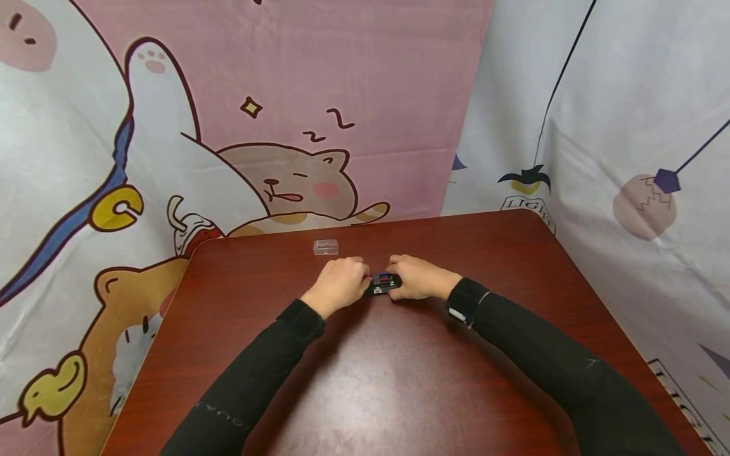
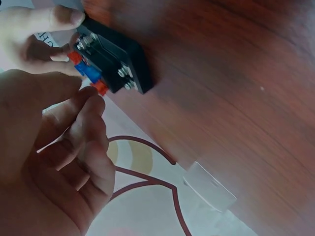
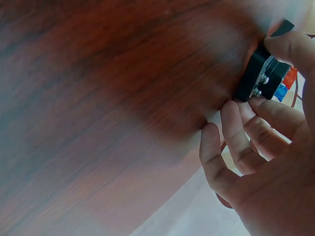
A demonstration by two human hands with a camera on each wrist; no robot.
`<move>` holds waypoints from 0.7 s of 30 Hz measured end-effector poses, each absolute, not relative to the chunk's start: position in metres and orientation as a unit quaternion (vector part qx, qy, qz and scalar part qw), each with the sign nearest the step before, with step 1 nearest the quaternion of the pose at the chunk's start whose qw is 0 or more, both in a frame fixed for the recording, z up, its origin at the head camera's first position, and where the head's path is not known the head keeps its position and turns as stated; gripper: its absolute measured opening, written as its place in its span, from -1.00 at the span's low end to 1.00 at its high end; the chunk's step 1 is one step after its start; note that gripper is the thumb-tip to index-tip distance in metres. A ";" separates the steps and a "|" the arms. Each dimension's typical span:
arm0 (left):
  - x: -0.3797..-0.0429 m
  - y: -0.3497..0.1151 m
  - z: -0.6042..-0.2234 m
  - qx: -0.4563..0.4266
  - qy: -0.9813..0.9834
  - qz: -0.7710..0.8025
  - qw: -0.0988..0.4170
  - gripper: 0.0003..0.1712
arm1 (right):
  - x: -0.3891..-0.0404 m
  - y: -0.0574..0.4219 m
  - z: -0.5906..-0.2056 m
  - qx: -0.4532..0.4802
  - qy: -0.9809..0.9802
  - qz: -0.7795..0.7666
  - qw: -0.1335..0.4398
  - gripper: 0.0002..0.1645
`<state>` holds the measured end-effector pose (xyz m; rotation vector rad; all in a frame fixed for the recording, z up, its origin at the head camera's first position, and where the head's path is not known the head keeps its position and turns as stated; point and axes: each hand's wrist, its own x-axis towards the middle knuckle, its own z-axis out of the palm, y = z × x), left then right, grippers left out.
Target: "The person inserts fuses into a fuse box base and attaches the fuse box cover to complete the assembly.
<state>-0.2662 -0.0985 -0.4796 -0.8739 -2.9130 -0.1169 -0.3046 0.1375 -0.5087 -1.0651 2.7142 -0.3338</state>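
A small black fuse block (image 1: 376, 290), with metal screw terminals on its ends, is held near the table's far side. Red and blue blade fuses (image 2: 91, 73) stand in a row on it. My right hand (image 1: 419, 277) grips the block, thumb on one edge and fingers against the opposite edge. My left hand (image 1: 340, 283) has its thumb and index finger pinched together at the red fuse (image 2: 102, 87) on one end of the row. Those fingertips partly hide that fuse, so how deep it sits cannot be seen.
A clear plastic cover (image 1: 326, 247) lies near the table's back edge, to the left of the hands. The brown wooden table (image 1: 456, 380) reaches back to cloth hangings (image 1: 399, 95) printed with cartoon animals.
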 end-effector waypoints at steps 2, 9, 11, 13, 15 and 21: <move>-0.267 -0.102 -0.479 -0.281 -0.957 -0.041 0.055 -0.80 | -0.305 0.137 -0.509 -0.361 0.920 -0.112 0.102 -0.30; -0.275 -0.116 -0.480 -0.260 -0.962 -0.051 0.073 -0.80 | -0.305 0.137 -0.509 -0.356 0.922 -0.111 0.105 -0.27; -0.278 -0.120 -0.480 -0.254 -0.963 -0.051 0.075 -0.79 | -0.305 0.137 -0.509 -0.353 0.923 -0.110 0.109 -0.25; -0.281 -0.125 -0.479 -0.248 -0.964 -0.050 0.077 -0.78 | -0.304 0.138 -0.508 -0.351 0.923 -0.110 0.112 -0.23; -0.284 -0.129 -0.479 -0.243 -0.966 -0.049 0.078 -0.78 | -0.304 0.138 -0.508 -0.349 0.923 -0.111 0.117 -0.22; -0.293 -0.144 -0.477 -0.228 -0.968 -0.062 0.084 -0.79 | -0.303 0.138 -0.507 -0.343 0.924 -0.113 0.125 -0.20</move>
